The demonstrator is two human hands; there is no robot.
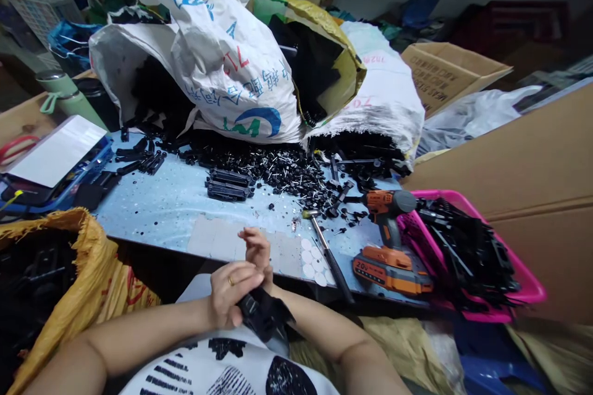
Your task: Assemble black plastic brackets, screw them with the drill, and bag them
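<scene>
Black plastic part (264, 316) is held close to the body, just below the near edge of the light blue table (176, 197); the left hand (231, 299), a ring on one finger, is closed around it, and the right hand (257, 253) is raised behind with fingers loosely curled, its grip on the part hidden. Small black plastic pieces (287, 173) are scattered over the table among white woven sacks (222, 68) printed in blue and red characters that cannot be read. An orange cordless drill (391, 241) marked "20V" is stood beside a pink plastic basket (519, 284) of black parts. A hammer (327, 253) is laid near the drill
</scene>
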